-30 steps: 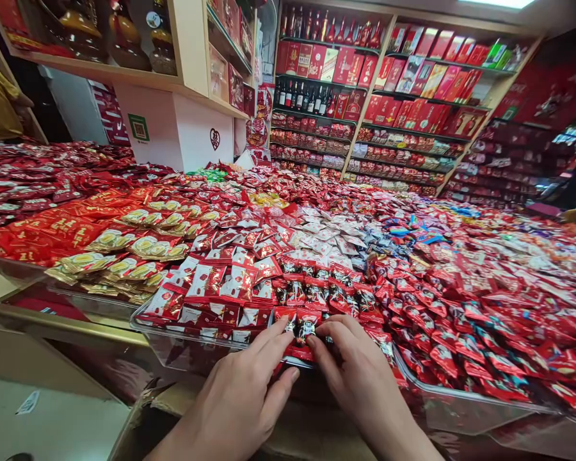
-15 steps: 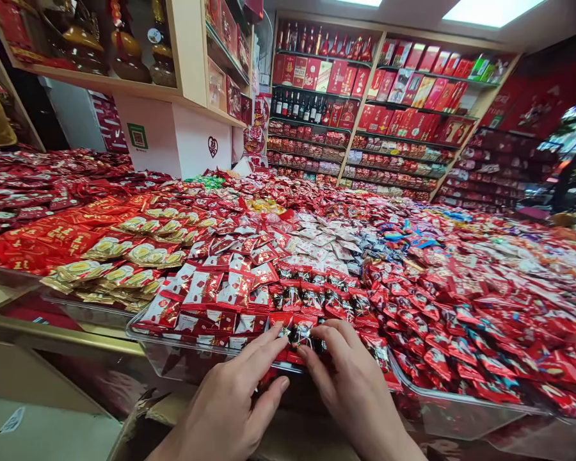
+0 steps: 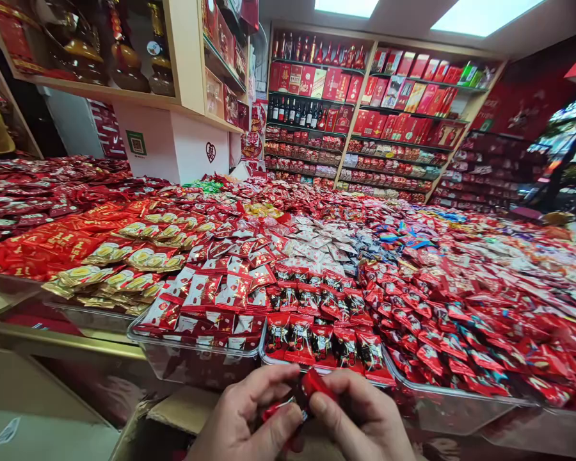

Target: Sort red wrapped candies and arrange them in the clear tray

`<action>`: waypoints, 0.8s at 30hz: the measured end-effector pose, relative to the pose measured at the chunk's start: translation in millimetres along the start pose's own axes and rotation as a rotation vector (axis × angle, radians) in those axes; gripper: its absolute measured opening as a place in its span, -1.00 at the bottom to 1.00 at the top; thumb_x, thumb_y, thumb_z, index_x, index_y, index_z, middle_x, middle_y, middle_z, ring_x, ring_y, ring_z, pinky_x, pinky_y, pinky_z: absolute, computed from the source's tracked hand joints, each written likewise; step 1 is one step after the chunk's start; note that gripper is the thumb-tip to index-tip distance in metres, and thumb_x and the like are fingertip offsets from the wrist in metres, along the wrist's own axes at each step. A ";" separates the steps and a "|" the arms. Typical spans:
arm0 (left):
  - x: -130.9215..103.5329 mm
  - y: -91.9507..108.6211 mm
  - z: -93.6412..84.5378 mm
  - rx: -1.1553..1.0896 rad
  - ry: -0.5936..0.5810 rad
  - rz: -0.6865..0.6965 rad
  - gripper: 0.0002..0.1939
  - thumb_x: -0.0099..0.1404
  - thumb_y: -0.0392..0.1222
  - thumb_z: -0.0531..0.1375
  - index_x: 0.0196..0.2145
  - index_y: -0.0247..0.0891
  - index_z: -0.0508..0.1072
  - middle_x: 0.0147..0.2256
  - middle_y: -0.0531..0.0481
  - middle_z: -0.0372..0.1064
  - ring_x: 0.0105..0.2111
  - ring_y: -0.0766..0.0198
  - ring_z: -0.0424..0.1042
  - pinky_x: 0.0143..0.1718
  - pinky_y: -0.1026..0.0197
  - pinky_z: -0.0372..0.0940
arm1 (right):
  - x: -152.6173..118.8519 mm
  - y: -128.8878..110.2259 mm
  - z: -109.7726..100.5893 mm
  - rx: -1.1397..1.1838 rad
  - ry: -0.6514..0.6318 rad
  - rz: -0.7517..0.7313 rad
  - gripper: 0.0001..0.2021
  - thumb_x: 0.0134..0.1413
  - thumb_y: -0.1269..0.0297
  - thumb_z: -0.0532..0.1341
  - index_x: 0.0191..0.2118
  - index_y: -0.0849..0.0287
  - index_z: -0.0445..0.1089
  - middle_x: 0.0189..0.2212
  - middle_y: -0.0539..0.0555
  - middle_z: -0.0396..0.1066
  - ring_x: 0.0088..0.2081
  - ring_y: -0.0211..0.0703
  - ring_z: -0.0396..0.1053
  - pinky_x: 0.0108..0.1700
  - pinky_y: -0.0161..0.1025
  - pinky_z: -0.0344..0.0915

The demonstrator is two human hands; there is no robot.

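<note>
A: Hands, both, were low in the view, just in front of the clear tray [image 3: 196, 358]. Left hand [image 3: 242, 419] and right hand [image 3: 360, 419] were curled in toward each other, fingertips nearly touching, pinched on a small red packet [image 3: 312, 384] btwn them.

B: Where was the packet vs. the tray?

A: Lifted off it, just in front of the tray's near rim and a bit below the front row of dark-windowed packets [image 3: 324, 342]. Not resting on anything but the fingers.

B: Step in hand, as you read it?

A: Looked like handling one packet over the near edge of the tray, prob. turning or straightening it. That's a judgement. Any next move would've needed a light pinch at the ends, wrapper looked thin and crinkly, and care not to knock the front row behind it.

B: Pose?

A: Wrists came up from the bottom edge, backs of the hands up, thumbs underneath, fingers folded over the packet. Neither was spread wide. Cardboard box [image 3: 182, 416] sat under the hands, below the tray.
</note>
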State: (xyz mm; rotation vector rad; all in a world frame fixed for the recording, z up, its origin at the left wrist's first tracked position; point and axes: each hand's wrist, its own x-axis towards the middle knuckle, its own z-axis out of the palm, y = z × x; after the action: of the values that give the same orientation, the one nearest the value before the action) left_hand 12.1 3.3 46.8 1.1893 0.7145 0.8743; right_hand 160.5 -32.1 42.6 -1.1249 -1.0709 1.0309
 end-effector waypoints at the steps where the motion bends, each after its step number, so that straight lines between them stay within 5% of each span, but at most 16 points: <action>1: 1.7 3.4 0.2 -0.006 -0.017 -0.042 -0.62 0.07 0.03 0.32 -0.18 -0.20 0.53 -0.50 0.00 0.50 -0.56 0.36 0.43 -0.53 0.38 0.33 | 0.9 -4.3 -0.8 0.070 0.025 0.097 -0.76 -0.13 0.10 0.35 -0.53 0.17 0.42 -0.65 -0.06 0.35 -0.62 -0.39 0.23 -0.54 -0.45 0.21; 6: 6.6 6.7 3.1 -0.126 -0.069 -0.068 -0.69 0.09 0.00 0.31 -0.28 -0.27 0.58 -0.58 0.06 0.48 -0.61 0.40 0.43 -0.59 0.41 0.34 | 4.4 -13.2 -0.6 0.357 0.041 0.333 -0.66 -0.32 0.11 0.44 -0.58 0.24 0.36 -0.76 -0.16 0.21 -0.75 -0.54 0.05 -0.72 -0.56 0.00; 11: 3.5 2.4 1.9 -0.278 -0.112 -0.077 -0.74 0.13 -0.07 0.31 -0.24 -0.22 0.53 -0.51 0.03 0.56 -0.56 0.36 0.53 -0.58 0.44 0.34 | 3.4 -9.2 -1.3 0.385 0.062 0.211 -0.76 -0.22 0.20 0.42 -0.51 0.24 0.42 -0.73 -0.12 0.30 -0.72 -0.52 0.17 -0.68 -0.59 0.09; 14: -0.6 -1.5 -5.4 -0.047 0.034 0.235 -0.88 0.14 -0.25 0.31 -0.31 -0.09 0.53 -0.35 0.08 0.56 -0.38 0.32 0.54 -0.37 0.36 0.41 | -1.6 -3.9 1.8 0.373 0.139 0.070 -0.78 -0.14 0.22 0.39 -0.34 0.16 0.43 -0.56 -0.05 0.42 -0.63 -0.43 0.27 -0.63 -0.51 0.20; 18: -3.6 -14.0 -14.1 0.613 0.109 0.840 -0.67 0.21 -0.47 0.16 -0.19 -0.06 0.46 -0.09 0.02 0.40 -0.11 0.23 0.41 -0.11 0.25 0.34 | -9.8 6.9 7.7 0.526 0.067 -0.048 -0.73 -0.10 0.07 0.33 -0.25 -0.01 0.35 -0.21 -0.03 0.44 -0.50 -0.32 0.38 -0.51 -0.33 0.36; 21: -2.3 -23.3 -11.3 0.758 0.144 1.009 -0.78 0.34 -0.35 0.05 -0.19 -0.09 0.42 -0.10 0.00 0.32 -0.16 0.30 0.39 -0.15 0.33 0.32 | -11.1 11.3 6.8 0.574 0.050 -0.015 -0.73 -0.09 0.12 0.34 -0.25 -0.01 0.33 -0.37 -0.08 0.48 -0.51 -0.35 0.39 -0.43 -0.36 0.36; 24: -0.6 -25.2 -4.7 0.689 0.136 0.945 -0.79 0.31 -0.03 0.09 -0.13 -0.10 0.38 -0.06 -0.04 0.27 -0.10 0.23 0.36 -0.07 0.29 0.30 | -8.4 9.3 1.9 0.546 0.118 0.042 -0.74 -0.08 0.26 0.36 -0.25 0.03 0.30 -0.49 -0.13 0.47 -0.52 -0.41 0.38 -0.43 -0.46 0.32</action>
State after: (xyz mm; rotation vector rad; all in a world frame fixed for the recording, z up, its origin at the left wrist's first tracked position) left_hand 12.7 1.6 21.2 2.1779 0.5554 1.5610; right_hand 156.4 -38.7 32.6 -0.7524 -0.6156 1.1824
